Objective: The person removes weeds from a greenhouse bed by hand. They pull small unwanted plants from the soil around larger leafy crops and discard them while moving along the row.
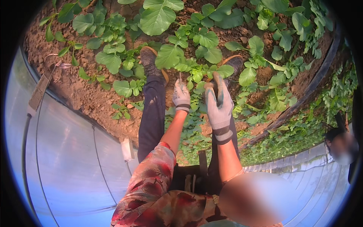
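My left hand [181,95], in a pale glove, is closed around a thin rod-like tool [180,77]; the tool's type is unclear, and its tip is close to the leaves. To its right, my right hand [219,105], in a soiled grey glove, has thumb and fingers apart, with nothing visibly held. Its fingertips are beside a leafy green plant [197,74] with lobed leaves. The leaves partly cover the soil between my feet.
Dark shoes [149,61] stand among the plants. A black hose or edging strip [320,76] curves along the right. Plastic greenhouse sheeting [71,147] rises at left, near a post [39,92]. Another person [341,146] is at far right.
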Available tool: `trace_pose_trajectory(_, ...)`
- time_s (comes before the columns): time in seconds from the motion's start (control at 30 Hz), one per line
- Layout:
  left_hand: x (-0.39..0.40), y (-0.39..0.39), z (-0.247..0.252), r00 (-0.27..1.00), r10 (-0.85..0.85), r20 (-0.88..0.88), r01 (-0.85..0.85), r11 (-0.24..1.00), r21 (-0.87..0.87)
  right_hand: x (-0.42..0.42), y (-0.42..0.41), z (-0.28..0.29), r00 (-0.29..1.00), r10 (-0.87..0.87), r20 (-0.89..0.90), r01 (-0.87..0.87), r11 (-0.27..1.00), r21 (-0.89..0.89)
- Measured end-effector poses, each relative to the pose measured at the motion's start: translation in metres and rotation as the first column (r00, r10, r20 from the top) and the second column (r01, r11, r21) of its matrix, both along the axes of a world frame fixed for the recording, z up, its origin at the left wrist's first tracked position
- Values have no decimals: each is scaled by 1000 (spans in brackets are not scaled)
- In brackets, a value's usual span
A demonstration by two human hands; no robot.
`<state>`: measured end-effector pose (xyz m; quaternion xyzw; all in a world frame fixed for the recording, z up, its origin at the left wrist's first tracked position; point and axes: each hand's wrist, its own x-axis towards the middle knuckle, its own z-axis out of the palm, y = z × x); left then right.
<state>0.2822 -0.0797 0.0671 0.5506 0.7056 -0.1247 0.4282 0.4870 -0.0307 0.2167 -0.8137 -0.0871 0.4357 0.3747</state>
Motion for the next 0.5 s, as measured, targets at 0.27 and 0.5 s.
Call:
trace_pose_trajectory(0.27, -31, -13, 28, 997, 74, -5, -75, 992, -105, 6, 1, 1, 966, -182, -182, 181, 983, -21)
trace_pose_trajectory(0.5, 1, 37, 64, 964, -257, -67, 246, 959, -138, 15, -10, -4, 947, -273, -172, 278, 960, 8)
